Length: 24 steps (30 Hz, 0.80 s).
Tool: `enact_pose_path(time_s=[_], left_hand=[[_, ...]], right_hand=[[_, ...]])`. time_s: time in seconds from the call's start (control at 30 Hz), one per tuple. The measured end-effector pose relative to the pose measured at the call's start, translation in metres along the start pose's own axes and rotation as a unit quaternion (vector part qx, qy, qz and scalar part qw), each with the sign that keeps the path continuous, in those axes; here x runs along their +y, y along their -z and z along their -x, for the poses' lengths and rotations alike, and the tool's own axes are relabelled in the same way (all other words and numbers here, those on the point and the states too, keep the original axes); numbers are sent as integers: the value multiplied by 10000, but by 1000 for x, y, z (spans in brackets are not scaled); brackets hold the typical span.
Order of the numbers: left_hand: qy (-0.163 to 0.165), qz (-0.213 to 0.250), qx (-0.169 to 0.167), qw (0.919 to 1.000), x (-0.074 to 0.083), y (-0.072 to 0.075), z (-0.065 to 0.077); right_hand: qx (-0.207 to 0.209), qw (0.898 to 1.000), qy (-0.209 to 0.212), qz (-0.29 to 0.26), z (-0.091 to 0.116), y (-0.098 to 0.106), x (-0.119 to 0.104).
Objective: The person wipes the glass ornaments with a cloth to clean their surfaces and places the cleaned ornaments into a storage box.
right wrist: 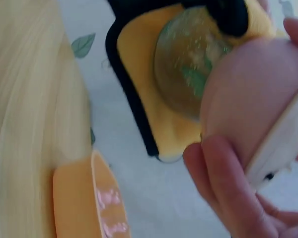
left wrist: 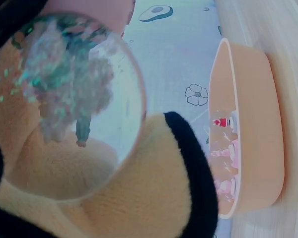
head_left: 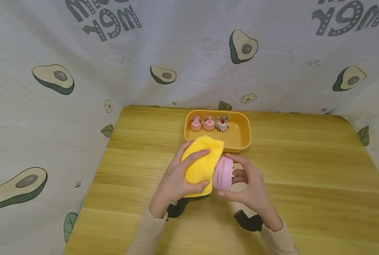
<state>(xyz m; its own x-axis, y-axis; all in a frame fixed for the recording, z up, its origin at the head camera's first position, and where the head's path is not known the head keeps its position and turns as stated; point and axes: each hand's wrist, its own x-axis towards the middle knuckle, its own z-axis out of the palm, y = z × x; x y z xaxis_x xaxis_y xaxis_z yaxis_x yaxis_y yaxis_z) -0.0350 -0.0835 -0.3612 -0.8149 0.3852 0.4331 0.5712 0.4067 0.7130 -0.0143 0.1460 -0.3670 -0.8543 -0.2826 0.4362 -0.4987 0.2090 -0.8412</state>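
A snow globe with a round pink base point(head_left: 222, 174) is held on its side above the table, in front of the tray. My right hand point(head_left: 251, 187) grips the base between thumb and fingers; the underside faces right. My left hand point(head_left: 176, 177) holds a yellow cloth point(head_left: 202, 170) with a black border around the globe's glass dome. In the left wrist view, glitter and a pale tree shape show inside the clear dome point(left wrist: 74, 109). The right wrist view shows the dome point(right wrist: 181, 64) lying against the cloth point(right wrist: 134, 54), beside the pink base point(right wrist: 253, 94).
Behind the hands stands a yellow-orange tray point(head_left: 240, 132). Along its back left are two small pink snow globes point(head_left: 209, 123) and a white one with a red figure point(head_left: 222, 123). The wooden table point(head_left: 304, 170) meets an avocado-print curtain point(head_left: 195, 71) at the back and sides.
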Motion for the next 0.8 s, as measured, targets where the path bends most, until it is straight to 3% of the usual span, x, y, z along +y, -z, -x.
enact_pose_path(time_s=[0.1, 0.2, 0.3, 0.4, 0.53, 0.7, 0.8], left_hand=[[-19, -77, 81, 9999, 0, -2, 0], [-42, 48, 93, 9999, -2, -4, 1], [-15, 338, 67, 9994, -6, -4, 1], [-8, 637, 58, 9980, -8, -3, 1], [-15, 964, 90, 9953, -8, 0, 0], [95, 1205, 82, 9926, -8, 1, -1], [144, 1253, 30, 9920, -8, -1, 0]], right_hand=[[210, 9966, -679, -416, 0, -4, -7], [314, 9898, -1311, -458, -1, -6, -15], [187, 9890, -1447, -258, -1, -5, -20], [-109, 9946, -1022, -129, 0, -2, -18], [-573, 9979, -156, 243, 0, 4, -11], [-786, 9884, 710, 1088, -3, 11, -4], [-816, 9820, 1155, 1255, -7, 13, -3]])
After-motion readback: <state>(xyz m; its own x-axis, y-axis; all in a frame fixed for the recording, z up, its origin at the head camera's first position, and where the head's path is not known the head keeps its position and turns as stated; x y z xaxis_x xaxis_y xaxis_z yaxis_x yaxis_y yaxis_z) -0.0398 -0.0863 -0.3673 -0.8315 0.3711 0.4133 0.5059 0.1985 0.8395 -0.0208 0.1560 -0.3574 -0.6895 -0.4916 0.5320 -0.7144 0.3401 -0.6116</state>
